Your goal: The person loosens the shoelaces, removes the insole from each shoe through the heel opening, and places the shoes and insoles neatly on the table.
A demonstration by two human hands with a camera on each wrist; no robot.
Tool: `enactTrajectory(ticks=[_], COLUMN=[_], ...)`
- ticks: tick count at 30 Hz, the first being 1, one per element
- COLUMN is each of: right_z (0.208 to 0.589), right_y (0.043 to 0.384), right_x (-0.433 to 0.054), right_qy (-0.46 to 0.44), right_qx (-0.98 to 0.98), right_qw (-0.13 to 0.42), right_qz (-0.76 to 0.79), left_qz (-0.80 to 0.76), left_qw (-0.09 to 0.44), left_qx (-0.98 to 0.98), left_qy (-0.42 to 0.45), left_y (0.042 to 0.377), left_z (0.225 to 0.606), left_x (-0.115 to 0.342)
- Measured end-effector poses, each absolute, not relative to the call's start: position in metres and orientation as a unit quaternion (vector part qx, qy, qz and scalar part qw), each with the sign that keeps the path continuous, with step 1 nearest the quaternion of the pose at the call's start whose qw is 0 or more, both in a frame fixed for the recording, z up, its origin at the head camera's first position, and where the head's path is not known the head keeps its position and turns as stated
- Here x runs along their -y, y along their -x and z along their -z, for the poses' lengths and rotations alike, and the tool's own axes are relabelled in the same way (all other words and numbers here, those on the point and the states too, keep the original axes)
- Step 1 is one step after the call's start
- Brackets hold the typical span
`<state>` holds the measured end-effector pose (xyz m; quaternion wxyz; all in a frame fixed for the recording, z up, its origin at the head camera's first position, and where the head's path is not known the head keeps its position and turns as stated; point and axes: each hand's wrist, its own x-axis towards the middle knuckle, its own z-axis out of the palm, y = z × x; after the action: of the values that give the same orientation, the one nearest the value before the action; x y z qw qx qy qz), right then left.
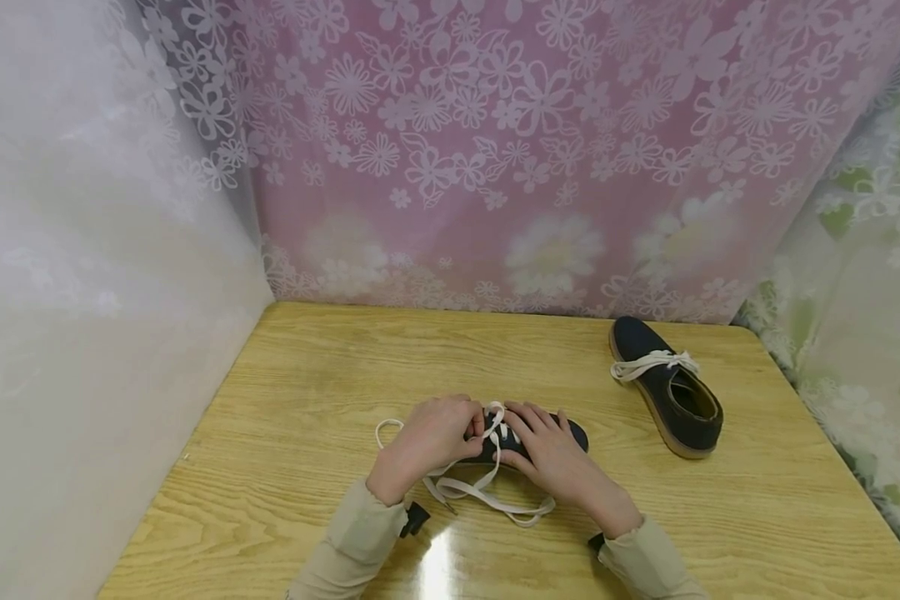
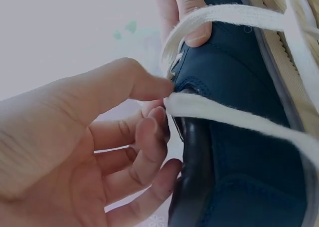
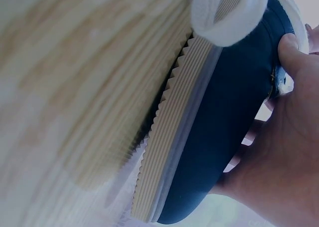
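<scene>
A dark blue shoe (image 1: 480,451) lies near the middle of the table, its toe to the right. My left hand (image 1: 435,429) is at its ankle opening and pinches a white shoelace (image 2: 224,112) between thumb and fingertips. My right hand (image 1: 551,446) lies across the front of the shoe and grips it, the thumb on the near side by the eyelets and the fingers over the far side. Another stretch of lace loops over the right thumb's tip in the left wrist view. Long loose lace ends trail on the table in front of the shoe.
A second dark shoe (image 1: 667,387) with a tied white lace stands at the back right of the wooden table (image 1: 330,358). Flowered curtains (image 1: 450,150) hang behind the table and at both sides.
</scene>
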<state>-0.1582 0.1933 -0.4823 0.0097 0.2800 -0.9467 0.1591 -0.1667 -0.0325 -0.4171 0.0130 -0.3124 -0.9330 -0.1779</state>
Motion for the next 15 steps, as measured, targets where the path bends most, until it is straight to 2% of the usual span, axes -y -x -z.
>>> enactTrajectory(ticks=[4,11,15], right_z=[0.481,0.48,0.48], right_y=[0.159,0.158,0.157], right_x=[-0.193,-0.192,-0.193], right_qy=[-0.278,-0.286,-0.28], right_qx=[0.947,0.944,0.945], right_qw=[0.007,0.017,0.007], right_qz=[-0.159,-0.166,-0.168], left_qz=[0.193,0.266,0.271], left_qw=[0.029,0.088,0.079], left_qx=[0.933,0.923,0.924], left_qy=[0.304,0.263,0.257], left_y=[0.175,0.196,0.199], left_z=[0.415,0.409,0.411], left_x=[0.028,0.011,0.008])
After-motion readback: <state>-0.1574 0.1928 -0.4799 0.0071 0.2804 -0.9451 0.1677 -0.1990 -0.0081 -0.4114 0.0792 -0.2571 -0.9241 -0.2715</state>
